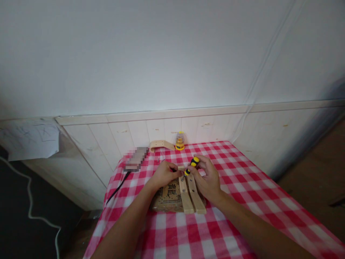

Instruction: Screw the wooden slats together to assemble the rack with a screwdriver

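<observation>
My right hand (208, 178) grips a yellow-and-black screwdriver (194, 161), held at a slant with its lower end over the far part of a pale curved wooden strip (186, 198). A second wooden strip (198, 199) with dark-looking holes lies alongside it. Both rest on a flat brown block (167, 202) printed with black characters and a border pattern. My left hand (166, 174) is closed at the fingertips beside the screwdriver's lower end. What those fingers pinch, if anything, is too small to tell.
A red-and-white checked cloth (172, 235) covers the table. Against the panelled wall stand another curved wooden piece (161, 144) and a clear yellow-based container (180, 141). At the back left lies a blurred-out flat object (136, 159) with a black strap (118, 187).
</observation>
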`<state>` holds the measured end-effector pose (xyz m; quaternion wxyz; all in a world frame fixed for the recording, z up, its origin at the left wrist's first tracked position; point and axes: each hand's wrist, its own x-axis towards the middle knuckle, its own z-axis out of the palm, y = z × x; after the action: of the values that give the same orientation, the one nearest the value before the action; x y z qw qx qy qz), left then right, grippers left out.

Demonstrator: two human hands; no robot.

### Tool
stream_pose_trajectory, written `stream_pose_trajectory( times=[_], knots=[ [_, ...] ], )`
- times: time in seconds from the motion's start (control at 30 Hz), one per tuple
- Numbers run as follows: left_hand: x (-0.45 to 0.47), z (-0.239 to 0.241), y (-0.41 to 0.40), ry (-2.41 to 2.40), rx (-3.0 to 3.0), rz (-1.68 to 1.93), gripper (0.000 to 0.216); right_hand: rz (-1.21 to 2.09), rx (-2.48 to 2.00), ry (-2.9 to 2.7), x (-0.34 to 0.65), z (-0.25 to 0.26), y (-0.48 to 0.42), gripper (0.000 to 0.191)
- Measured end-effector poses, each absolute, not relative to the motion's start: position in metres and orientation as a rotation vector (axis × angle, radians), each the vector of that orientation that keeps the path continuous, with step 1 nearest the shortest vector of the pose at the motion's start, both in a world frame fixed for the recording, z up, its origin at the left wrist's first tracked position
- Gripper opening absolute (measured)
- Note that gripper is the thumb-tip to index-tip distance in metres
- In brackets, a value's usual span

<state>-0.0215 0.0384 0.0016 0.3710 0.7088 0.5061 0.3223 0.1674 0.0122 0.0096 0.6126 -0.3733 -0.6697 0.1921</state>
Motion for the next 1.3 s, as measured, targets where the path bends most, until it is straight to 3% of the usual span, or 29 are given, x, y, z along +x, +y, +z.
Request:
stream_pose_trajectory(
  times=[0.57, 1.3],
  knots=[
    [-0.0224, -0.0023, 0.0414, 1.276, 1.863, 0.839, 0.033, 0.391, -0.769, -1.753, 0.1735, 0.0091, 0.014, 0.042],
    [-0.0223, -0.0026, 0.041, 1.286, 1.848, 0.837, 0.031, 0.389, -0.838, -1.596, 0.1661, 0.0128, 0.014, 0.033]
  ],
)
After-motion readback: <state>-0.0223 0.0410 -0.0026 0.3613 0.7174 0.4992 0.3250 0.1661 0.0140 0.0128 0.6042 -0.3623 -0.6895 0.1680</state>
